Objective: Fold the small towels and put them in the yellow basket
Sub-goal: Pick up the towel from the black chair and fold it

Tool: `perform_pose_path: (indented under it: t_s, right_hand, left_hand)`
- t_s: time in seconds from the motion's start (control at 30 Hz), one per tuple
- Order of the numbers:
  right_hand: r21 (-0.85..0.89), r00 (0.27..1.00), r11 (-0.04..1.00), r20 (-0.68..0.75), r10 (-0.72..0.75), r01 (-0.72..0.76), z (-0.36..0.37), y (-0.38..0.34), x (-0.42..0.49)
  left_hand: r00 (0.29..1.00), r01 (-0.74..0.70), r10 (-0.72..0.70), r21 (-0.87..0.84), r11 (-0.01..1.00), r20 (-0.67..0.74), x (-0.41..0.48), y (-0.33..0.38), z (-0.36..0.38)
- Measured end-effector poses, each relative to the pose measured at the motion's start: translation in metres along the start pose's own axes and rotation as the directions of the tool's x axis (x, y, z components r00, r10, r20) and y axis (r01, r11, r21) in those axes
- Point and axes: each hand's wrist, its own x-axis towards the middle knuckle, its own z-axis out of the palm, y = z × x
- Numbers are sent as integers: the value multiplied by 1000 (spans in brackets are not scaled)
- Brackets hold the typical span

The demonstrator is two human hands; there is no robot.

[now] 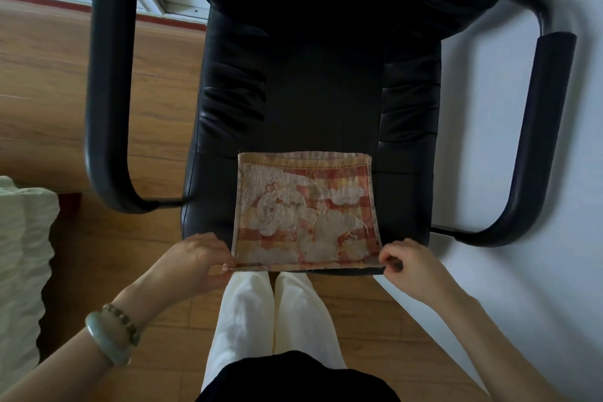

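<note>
The floor (42, 81) of the room was of brown wooden boards, and in front of me stood a black leather armchair (321, 101) with two curved padded armrests, one at my left (107, 75) and one at my right (535, 140). To the right of the chair the ground looked white.

The small towel (305, 212) lay open and flat on the front part of the seat. It had orange and yellow checks with a pale cartoon figure and clouds on it. Its near edge reached the front edge of the seat, just before my legs in white trousers (270, 320).

My left hand (192, 263) was at the near left corner of the towel, and the fingers (225, 254) there were closed together with the thumb, pinching the corner. My right hand (412, 266) was at the near right corner, and its fingers (386, 254) were curled and pinching that corner in the same way. Between my two hands the near edge was pulled straight.

On my left wrist I wore a pale green bangle (109, 344) and, just beside it, a string of beads (122, 320). At the far left edge was some pale crinkled cloth (23, 254).
</note>
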Motion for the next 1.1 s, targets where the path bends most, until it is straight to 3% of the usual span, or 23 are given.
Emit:
perform_pose_path:
  t_s: [0.1, 0.2, 0.37, 0.5, 0.63, 0.87, 1.0, 1.1]
  right_hand:
    - [111, 984, 988, 153, 88, -106, -17, -5, -1]
    - [195, 969, 963, 195, 150, -188, -34, -9, 8]
    - [445, 975, 873, 1, 223, -200, -63, -14, 45]
    - [474, 950, 858, -121, 288, -200, -73, -12, 91]
    - [424, 938, 883, -177, 299, -202, -75, -12, 123]
    - [236, 954, 960, -221, 200, -147, -67, -13, 148]
    - [-1, 936, 998, -347, 64, -68, -58, -13, 144]
    - [-128, 921, 991, -383, -74, 26, -48, -26, 128]
  left_hand:
    - [996, 62, -57, -70, 996, 71, -5, 3, -5]
    - [983, 182, -175, -156, 971, 60, 2, 4, -20]
    - [917, 333, -389, -361, 871, -93, 37, -4, -41]
    - [822, 436, -545, -431, 790, -167, 77, -22, -50]
    - [753, 500, -620, -421, 756, -218, 107, -31, -52]
    - [712, 587, -659, -310, 748, -242, 120, -38, -42]
    - [667, 614, -693, -326, 719, -274, 110, -24, -33]
    - [614, 674, -762, -366, 642, -206, 95, -16, -22]
